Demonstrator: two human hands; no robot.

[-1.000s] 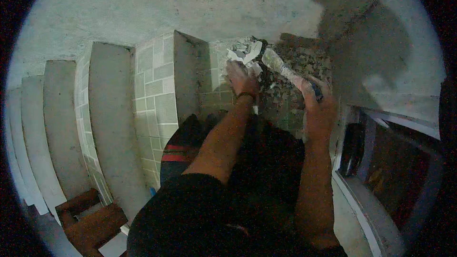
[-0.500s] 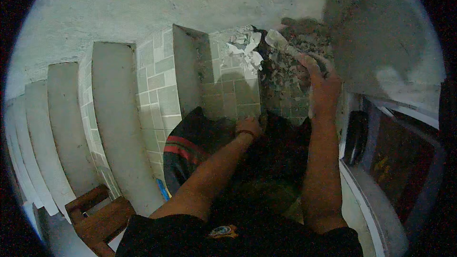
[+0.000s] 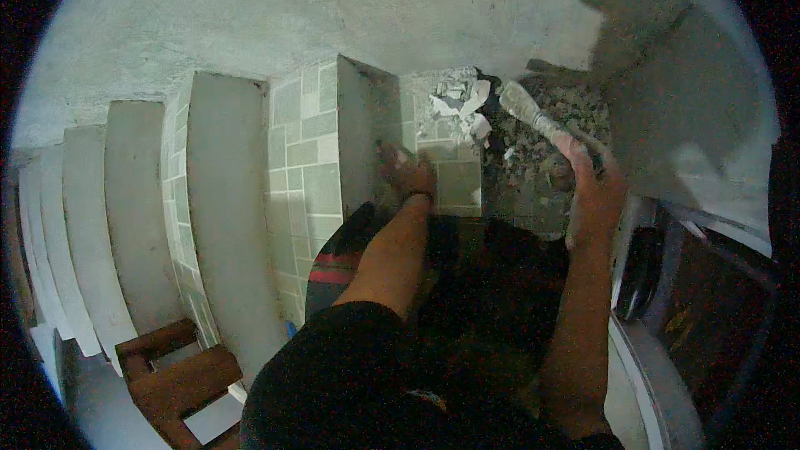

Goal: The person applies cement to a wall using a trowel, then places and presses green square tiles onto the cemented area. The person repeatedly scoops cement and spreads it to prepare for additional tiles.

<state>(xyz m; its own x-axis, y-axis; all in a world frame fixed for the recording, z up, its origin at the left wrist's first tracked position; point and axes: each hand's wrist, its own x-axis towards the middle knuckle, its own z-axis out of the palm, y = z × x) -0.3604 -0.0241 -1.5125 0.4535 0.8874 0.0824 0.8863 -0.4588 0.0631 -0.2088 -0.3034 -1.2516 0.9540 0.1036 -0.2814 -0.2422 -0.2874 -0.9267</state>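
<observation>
In my right hand [image 3: 596, 171], the fingers wrap round a pale, dust-coated tool [image 3: 523, 104] with a wide far end and a narrower grip; its exact kind is unclear. The wide end lies beside a patch of grey rubble [image 3: 546, 137] on the step. White broken pieces [image 3: 467, 104] are heaped just left of it, on the tiled tread [image 3: 457, 175]. My left hand [image 3: 408, 171] reaches over this tread near the grey riser, fingers apart and slightly blurred, with nothing visible in them. Whether it touches the tread is hard to tell.
Several grey risers [image 3: 229, 200] and tiled treads [image 3: 304, 158] run off to the left. A rough plastered wall [image 3: 350, 0] borders the far side. Brown wooden furniture [image 3: 179, 375] stands at lower left. A framed opening [image 3: 708, 317] is close on the right.
My left hand has moved forward and left, from by my knees to over the tread, and its fingers have spread. The view has shifted; my right hand keeps the tool beside the rubble.
</observation>
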